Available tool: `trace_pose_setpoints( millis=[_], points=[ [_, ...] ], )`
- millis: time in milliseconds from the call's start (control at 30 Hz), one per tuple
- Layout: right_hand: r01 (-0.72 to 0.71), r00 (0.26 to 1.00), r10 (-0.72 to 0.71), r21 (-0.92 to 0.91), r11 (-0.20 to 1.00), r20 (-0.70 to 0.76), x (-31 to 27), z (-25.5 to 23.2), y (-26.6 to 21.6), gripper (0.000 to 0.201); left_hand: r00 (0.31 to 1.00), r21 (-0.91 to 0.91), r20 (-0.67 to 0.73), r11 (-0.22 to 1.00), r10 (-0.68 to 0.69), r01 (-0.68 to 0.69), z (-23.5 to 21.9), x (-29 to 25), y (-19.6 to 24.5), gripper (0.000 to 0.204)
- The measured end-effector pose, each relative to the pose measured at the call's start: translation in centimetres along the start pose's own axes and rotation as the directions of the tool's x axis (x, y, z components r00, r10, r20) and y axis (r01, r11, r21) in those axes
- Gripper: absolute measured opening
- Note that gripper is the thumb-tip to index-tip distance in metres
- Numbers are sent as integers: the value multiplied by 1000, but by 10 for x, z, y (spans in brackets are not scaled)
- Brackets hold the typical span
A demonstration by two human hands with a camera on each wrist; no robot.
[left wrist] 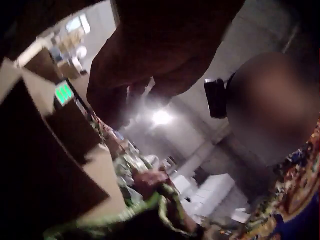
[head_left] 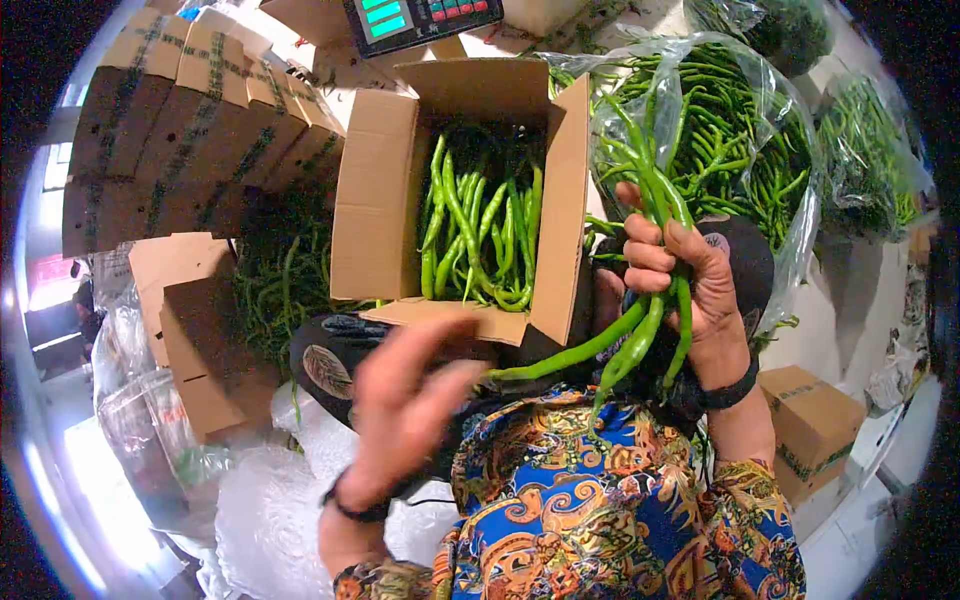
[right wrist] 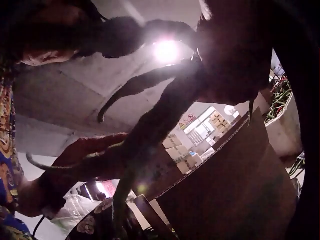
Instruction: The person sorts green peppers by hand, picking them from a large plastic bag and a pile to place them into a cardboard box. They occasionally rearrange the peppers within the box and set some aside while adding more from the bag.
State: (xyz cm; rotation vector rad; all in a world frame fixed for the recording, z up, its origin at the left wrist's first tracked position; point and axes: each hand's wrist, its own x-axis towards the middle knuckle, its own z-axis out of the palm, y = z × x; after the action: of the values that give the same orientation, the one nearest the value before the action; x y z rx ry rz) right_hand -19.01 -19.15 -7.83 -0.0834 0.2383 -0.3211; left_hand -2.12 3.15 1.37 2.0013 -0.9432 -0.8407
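Green chili peppers (head_left: 640,340) hang in a bunch from my right hand (head_left: 690,265), whose fingers wrap round them to the right of the open cardboard box (head_left: 375,200). Their ends spread above and below the fist. My left hand (head_left: 405,400), blurred, is in front of the box with its fingers extended. One long pepper from the bunch points toward its thumb, its tip right beside it. Inside the box, more green peppers (head_left: 465,225) lie roughly lengthwise. Both wrist views are dark; the left hand (left wrist: 155,55) shows there only as a shadowed shape.
A large clear bag (head_left: 800,120) full of peppers stands right of the box. A digital scale (head_left: 425,20) sits behind it. Stacked cartons (head_left: 190,130) rise at the left, above loose peppers (head_left: 285,290). Bubble wrap (head_left: 270,510) lies at lower left, a small carton (head_left: 810,425) at right.
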Motion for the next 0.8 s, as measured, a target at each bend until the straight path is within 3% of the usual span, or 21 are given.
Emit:
trace_pose_setpoints(
  millis=[67, 100, 200, 300, 400, 433, 467, 533, 600, 667, 800],
  points=[
    [-8, 1000, 7, 21, 1000, 29, -3, 4, 0, 57, 934, 26, 179, 947, 310, -320, 44, 11, -7, 47],
    [3, 1000, -3, 42, 999, 13, -5, 6, -1, 57, 900, -22, 219, 924, 376, -381, 61, 15, -3, 49],
    [9, 1000, -10, 58, 998, 8, -10, 3, -2, 56, 927, -133, 238, 955, 291, -265, 91, 17, -15, 41],
    [128, 977, -176, -328, 936, -123, -16, 6, 0, 55, 937, -167, 167, 946, 305, -278, 91, 20, -8, 36],
    [95, 987, -117, -184, 978, -113, -15, -5, -4, 49, 923, -82, 232, 952, 307, -296, 80, 21, -5, 33],
    [95, 988, -116, -184, 978, -106, -16, -1, -5, 49, 910, -122, 190, 929, 368, -350, 78, 20, -7, 32],
    [21, 987, -67, -297, 955, -144, -18, 6, -5, 51, 910, -117, 188, 928, 370, -353, 73, 17, -8, 32],
    [-66, 984, -11, -426, 902, -176, -18, 15, 5, 51, 943, -100, 231, 970, 240, -223, 63, 7, -12, 33],
    [-151, 978, 76, -407, 901, -196, -20, 5, 14, 51, 943, -5, 184, 960, 277, -281, 58, 1, -7, 33],
    [-93, 992, 54, -360, 928, -118, -20, -13, 22, 47, 950, 99, 208, 962, 232, -256, 53, -2, 2, 32],
    [-41, 989, 7, -236, 971, -145, -20, -8, 29, 39, 950, -19, 155, 962, 271, -271, 53, 2, -11, 31]
  ],
)
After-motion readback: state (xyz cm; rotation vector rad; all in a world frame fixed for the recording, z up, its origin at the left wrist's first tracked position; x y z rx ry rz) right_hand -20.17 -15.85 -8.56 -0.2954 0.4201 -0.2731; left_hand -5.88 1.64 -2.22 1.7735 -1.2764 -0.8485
